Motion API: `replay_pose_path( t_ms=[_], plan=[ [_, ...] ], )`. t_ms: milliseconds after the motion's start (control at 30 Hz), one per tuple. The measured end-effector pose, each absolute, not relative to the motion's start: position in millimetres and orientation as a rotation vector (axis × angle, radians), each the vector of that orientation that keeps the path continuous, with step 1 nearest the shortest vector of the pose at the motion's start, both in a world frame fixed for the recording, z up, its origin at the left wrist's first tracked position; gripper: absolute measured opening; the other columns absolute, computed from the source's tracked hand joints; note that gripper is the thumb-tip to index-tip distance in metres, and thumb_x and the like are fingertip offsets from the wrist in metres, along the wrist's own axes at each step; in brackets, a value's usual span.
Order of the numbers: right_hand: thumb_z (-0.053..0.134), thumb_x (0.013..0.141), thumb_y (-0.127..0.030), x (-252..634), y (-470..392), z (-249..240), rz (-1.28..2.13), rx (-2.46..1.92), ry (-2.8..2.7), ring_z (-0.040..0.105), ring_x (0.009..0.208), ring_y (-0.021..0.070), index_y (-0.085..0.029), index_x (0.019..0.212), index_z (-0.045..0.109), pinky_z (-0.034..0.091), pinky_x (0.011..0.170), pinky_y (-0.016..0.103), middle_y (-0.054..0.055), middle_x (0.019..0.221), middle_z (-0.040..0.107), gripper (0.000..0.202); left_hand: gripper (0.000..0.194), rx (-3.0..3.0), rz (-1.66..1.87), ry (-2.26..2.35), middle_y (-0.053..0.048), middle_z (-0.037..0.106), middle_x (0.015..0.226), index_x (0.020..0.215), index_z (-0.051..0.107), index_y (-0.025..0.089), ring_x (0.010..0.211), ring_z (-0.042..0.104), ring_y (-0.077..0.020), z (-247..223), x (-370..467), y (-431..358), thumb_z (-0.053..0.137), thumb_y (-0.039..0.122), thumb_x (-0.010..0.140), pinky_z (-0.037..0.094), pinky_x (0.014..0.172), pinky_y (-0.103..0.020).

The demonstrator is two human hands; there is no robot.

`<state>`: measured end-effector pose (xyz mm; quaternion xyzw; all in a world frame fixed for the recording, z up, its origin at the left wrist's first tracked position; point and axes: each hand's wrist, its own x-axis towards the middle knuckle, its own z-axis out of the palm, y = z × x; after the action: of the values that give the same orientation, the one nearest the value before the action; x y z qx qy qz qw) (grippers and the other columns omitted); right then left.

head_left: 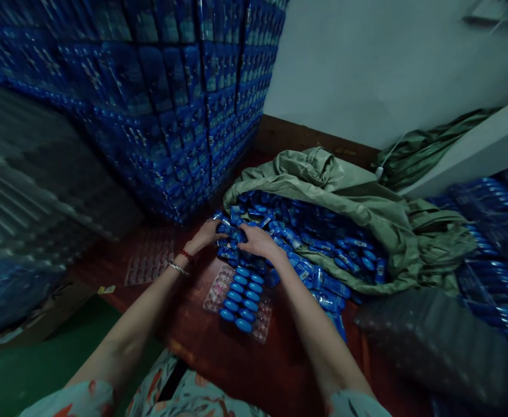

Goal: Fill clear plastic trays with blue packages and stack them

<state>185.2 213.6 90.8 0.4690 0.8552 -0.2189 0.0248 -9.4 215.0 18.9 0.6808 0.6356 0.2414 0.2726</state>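
Note:
At the mouth of the sack, my left hand curls its fingers around small blue bottles from the left side. My right hand closes on the same cluster of blue bottles from the right, so the bottles sit between both hands. Just below, a clear plastic tray with rounded pockets lies on the red-brown table. Two rows of blue bottles stand in its middle pockets, oval ends up. The pockets along its left and right sides hold no bottles.
A green sack lies open behind, spilling loose blue bottles. Another clear tray lies left. Stacked clear trays stand further left, more at right. Shrink-wrapped blue packs tower behind; others are at right.

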Motion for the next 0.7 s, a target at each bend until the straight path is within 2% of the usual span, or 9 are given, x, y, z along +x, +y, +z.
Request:
replay_pose_path(
  t_ms=[133, 200, 300, 433, 533, 700],
  plan=[
    [0.048, 0.084, -0.024, 225, 182, 86, -1.009, 1.741, 2.879, 0.062, 0.086, 0.0197, -0.019, 0.121, 0.052, 0.044, 0.079, 0.031, 0.006, 0.097, 0.066, 0.037, 0.023, 1.87, 0.829, 1.591, -0.005, 0.063, 0.092, 0.093, 0.061, 0.014, 0.086, 0.059, -0.0195, 32, -22, 182, 0.063, 0.03, 0.076, 0.047, 0.082, -0.031],
    [0.047, 0.086, -0.033, 253, 155, 78, -1.325, 1.993, 2.812, 0.062, 0.076, 0.0181, -0.021, 0.12, 0.051, 0.047, 0.073, 0.031, 0.003, 0.089, 0.066, 0.036, 0.021, 1.845, 0.977, 1.535, -0.005, 0.063, 0.092, 0.094, 0.06, 0.014, 0.085, 0.06, -0.018, 40, -26, 151, 0.056, 0.032, 0.083, 0.047, 0.08, -0.03],
    [0.051, 0.084, -0.044, 288, 111, 61, -1.717, 2.379, 2.527, 0.063, 0.068, 0.0166, -0.022, 0.115, 0.054, 0.05, 0.068, 0.031, 0.003, 0.094, 0.066, 0.038, 0.021, 1.801, 1.021, 1.461, -0.005, 0.064, 0.093, 0.098, 0.06, 0.016, 0.086, 0.061, -0.0171, 41, -23, 104, 0.052, 0.032, 0.087, 0.048, 0.08, -0.029],
    [0.056, 0.079, -0.046, 304, 69, 41, -1.768, 2.731, 2.266, 0.064, 0.068, 0.0162, -0.021, 0.109, 0.058, 0.052, 0.07, 0.033, 0.007, 0.105, 0.064, 0.039, 0.021, 1.801, 1.037, 1.392, -0.006, 0.064, 0.098, 0.106, 0.057, 0.018, 0.09, 0.061, -0.0167, 26, -6, 77, 0.049, 0.029, 0.09, 0.049, 0.079, -0.027],
    [0.06, 0.076, -0.044, 301, 58, 34, -1.858, 2.943, 2.129, 0.066, 0.068, 0.0176, -0.02, 0.112, 0.055, 0.054, 0.069, 0.034, 0.007, 0.099, 0.065, 0.043, 0.022, 1.937, 1.014, 1.317, -0.007, 0.062, 0.101, 0.111, 0.055, 0.018, 0.092, 0.06, -0.0165, 18, 5, 84, 0.046, 0.024, 0.091, 0.049, 0.081, -0.028],
    [0.065, 0.072, -0.041, 295, 53, 30, -1.983, 3.1, 2.037, 0.065, 0.064, 0.0171, -0.019, 0.1, 0.056, 0.055, 0.066, 0.033, 0.003, 0.084, 0.067, 0.037, 0.029, 2.255, 0.738, 1.237, -0.009, 0.059, 0.109, 0.116, 0.054, 0.019, 0.098, 0.059, -0.0173, 29, 3, 95, 0.037, 0.015, 0.092, 0.048, 0.083, -0.028]
  ],
)
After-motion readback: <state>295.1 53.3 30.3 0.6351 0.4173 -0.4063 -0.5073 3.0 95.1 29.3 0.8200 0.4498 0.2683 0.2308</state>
